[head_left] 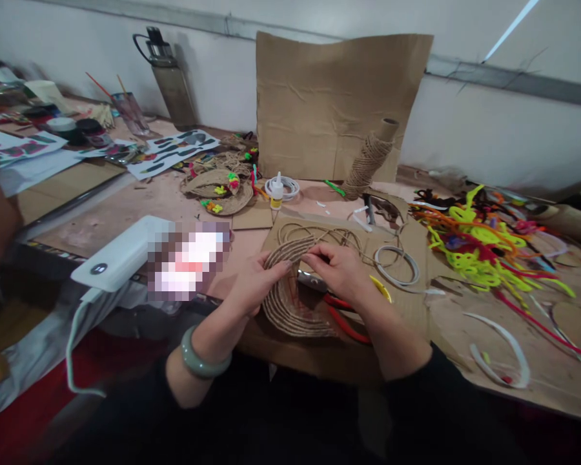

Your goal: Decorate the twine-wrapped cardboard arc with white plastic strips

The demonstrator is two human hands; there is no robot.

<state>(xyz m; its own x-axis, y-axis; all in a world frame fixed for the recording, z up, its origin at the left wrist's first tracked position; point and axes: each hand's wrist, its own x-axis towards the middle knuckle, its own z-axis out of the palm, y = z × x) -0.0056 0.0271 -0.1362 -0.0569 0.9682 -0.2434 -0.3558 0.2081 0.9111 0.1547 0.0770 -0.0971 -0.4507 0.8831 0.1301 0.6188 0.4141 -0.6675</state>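
Curved twine piece [278, 313] sat at the near left of the cardboard mat [411, 303]; left hand [259, 278] gripped its upper rows, thumb on top, fingers underneath hidden; right hand [341, 268] pinched narrow beside that thumb, apparently on a twine strand, too small to be sure; thin cord loops [295, 225] lay loose on the mat's far part; red-handled tool [351, 328] at the mat's near part, under the right wrist; glue bottle [277, 192] stood beyond the mat; judged risks: a slack left thumb could let rows spread or ride over; loops could snag on the white ring [399, 282] at the mat's right, tugging rows crooked; a dropped wrist could shove the tool into the coils.
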